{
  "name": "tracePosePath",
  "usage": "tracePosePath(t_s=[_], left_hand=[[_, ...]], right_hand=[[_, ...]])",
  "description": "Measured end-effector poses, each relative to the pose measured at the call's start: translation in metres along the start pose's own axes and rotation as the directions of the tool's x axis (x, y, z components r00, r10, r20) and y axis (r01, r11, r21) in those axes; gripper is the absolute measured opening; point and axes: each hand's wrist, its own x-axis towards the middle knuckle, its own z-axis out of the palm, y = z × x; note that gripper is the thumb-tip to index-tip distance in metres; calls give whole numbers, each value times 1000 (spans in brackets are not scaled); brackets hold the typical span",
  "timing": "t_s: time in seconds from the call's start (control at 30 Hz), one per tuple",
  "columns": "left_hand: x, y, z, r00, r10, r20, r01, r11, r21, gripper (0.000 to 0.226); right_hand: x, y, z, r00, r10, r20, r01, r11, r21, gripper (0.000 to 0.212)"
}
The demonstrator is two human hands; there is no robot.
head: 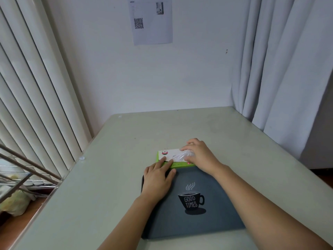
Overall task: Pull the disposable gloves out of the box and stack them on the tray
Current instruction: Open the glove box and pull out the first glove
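Plain office-like room: bare table (108,168), blinds (36,87), wall notice (151,20).

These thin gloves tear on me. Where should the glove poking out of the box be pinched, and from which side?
Pinch the glove by its crumpled clear tuft, where it stands out of the slot in the box top, probably coming from above on the right, where the right hand is. The left hand lies flat on the box's near left, so that side is taken.
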Motion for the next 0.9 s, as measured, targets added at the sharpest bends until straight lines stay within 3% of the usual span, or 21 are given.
tracePosePath(t_s=[0.17, 0.4, 0.57, 0.7, 0.8, 0.87, 0.9], left_hand=[[-1, 0, 0, 1000, 0, -2, 0, 1000, 9, 50], [-2, 1, 1, 1000, 14, -26, -14, 1000, -24, 49], [-3, 0, 1, 999, 30, -17, -31, 998, -46, 37], [-2, 0, 0, 999, 35, -37, -36, 998, -48, 35], [-2, 0, 0, 999, 32, -41, -34, 998, -53, 35], [-2, 0, 0, 999, 30, -39, -32, 998, -49, 35], [-2, 0, 0, 999, 27, -39, -29, 998, -47, 35]], right_hand=[[2, -6, 0, 995, -97, 9, 97, 990, -104, 13], [0, -11, 14, 974, 156, -163, -95, 938, 332, 5], [7, -14, 16, 911, 348, -222, -206, 849, 486, 12], [14, -7, 14, 771, 608, -188, -269, 579, 770, 14], [20, 1, 8, 650, 759, -43, -139, 175, 975, 15], [18, 4, 2, 651, 756, 67, -5, -84, 996, 9], [17, 4, -1, 659, 747, 88, 46, -158, 986, 9]])
